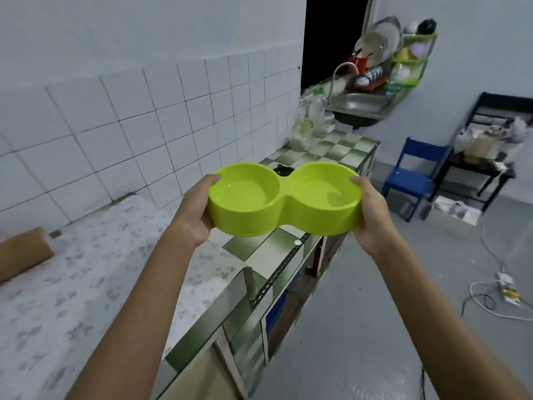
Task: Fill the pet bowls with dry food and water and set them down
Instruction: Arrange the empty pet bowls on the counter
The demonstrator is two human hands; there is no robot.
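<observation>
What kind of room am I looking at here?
Most likely a home kitchen: a steel sink with a tap, a rack of dishes above it, and a tiled counter along a tiled wall.

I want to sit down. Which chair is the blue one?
The small blue chair, right of the counter. The black chair beside it, further right, is bigger and piled with stuff.

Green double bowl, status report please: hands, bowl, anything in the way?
Left hand and right hand grip the green double bowl by its ends. Both wells look empty. Held above the checkered counter; nothing blocking.
</observation>
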